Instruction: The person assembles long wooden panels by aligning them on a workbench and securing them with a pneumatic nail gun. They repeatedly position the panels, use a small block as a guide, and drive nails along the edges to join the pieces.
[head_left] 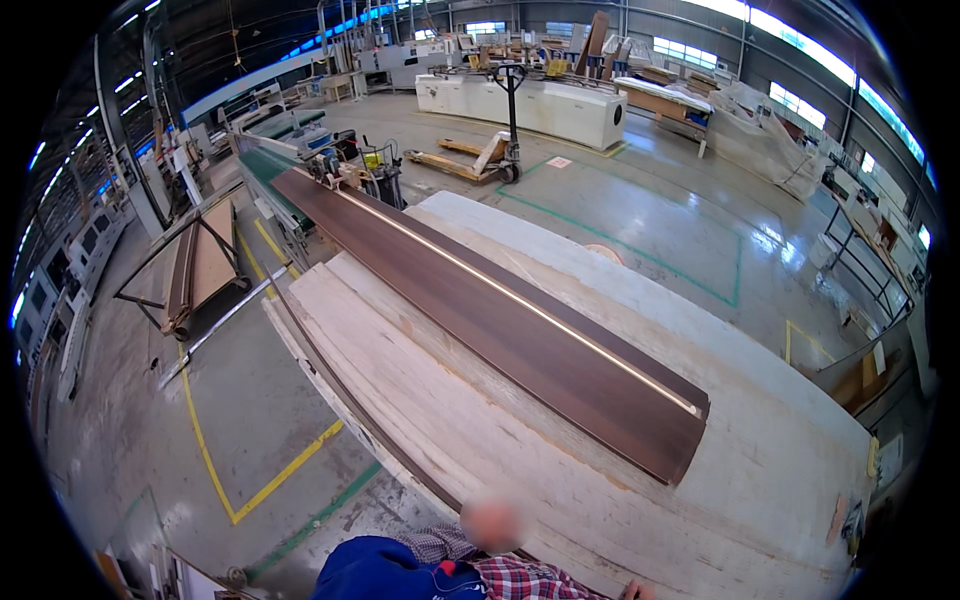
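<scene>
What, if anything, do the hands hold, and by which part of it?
It cannot be told: the only plainly visible hand is cut off at the picture's lower edge.

Bright mid-frame, dimmer at left. Light from windows (805, 47) upper right, blown out, plus strip lights (125, 84) upper left. White glare on floor (780, 243). Fisheye bends edges, black rim. Brown board (470, 310) fairly sharp; round patch at bottom heavily blurred.

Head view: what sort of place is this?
Probably a woodworking shop or factory hall: a long brown board lies on a pale wooden surface, a pallet jack stands beyond, and yellow floor lines mark out areas.
</scene>
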